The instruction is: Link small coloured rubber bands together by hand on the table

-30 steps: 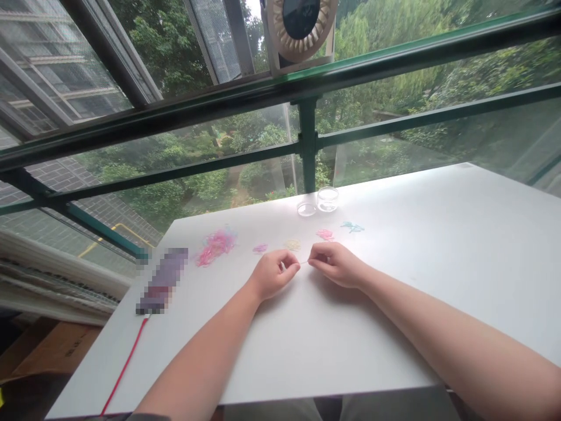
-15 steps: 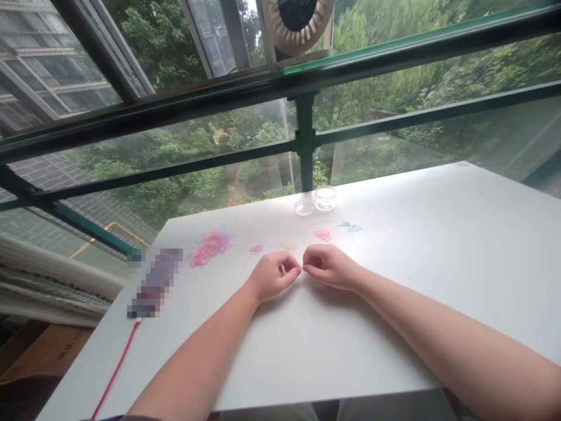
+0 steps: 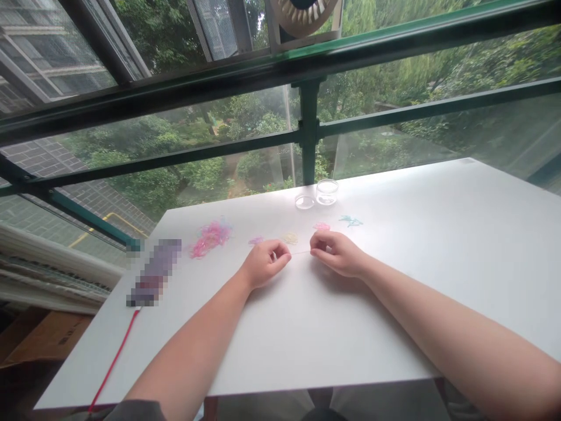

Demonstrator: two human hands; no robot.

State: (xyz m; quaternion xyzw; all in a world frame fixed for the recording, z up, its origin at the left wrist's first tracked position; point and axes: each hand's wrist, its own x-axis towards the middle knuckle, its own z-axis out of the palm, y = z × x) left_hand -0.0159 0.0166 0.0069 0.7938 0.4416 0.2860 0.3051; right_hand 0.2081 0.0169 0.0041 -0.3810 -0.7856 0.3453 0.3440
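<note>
A thin pink rubber band (image 3: 300, 252) is stretched between my two hands above the white table (image 3: 280, 333). My left hand (image 3: 268, 263) pinches one end between thumb and forefinger. The other end sits in the pinch of my right hand (image 3: 335, 252). Just beyond the fingers lie small piles of bands sorted by colour: purple (image 3: 256, 240), yellow (image 3: 290, 238), pink (image 3: 322, 226) and light blue (image 3: 351, 220). The pink pile is partly behind my right hand. A larger mixed heap of bands (image 3: 212, 237), mostly pink, lies to the left.
At the table's back edge stand a clear round jar (image 3: 326, 193) and its separate lid (image 3: 304, 202). A pixelated phone-like object (image 3: 155, 272) with a red cable (image 3: 114, 356) lies at the left. Green window railing (image 3: 309, 131) runs behind the table.
My hands have moved apart, from nearly touching fingertips to a short gap, and the pink band now shows stretched between them. The camera view has shifted slightly.
</note>
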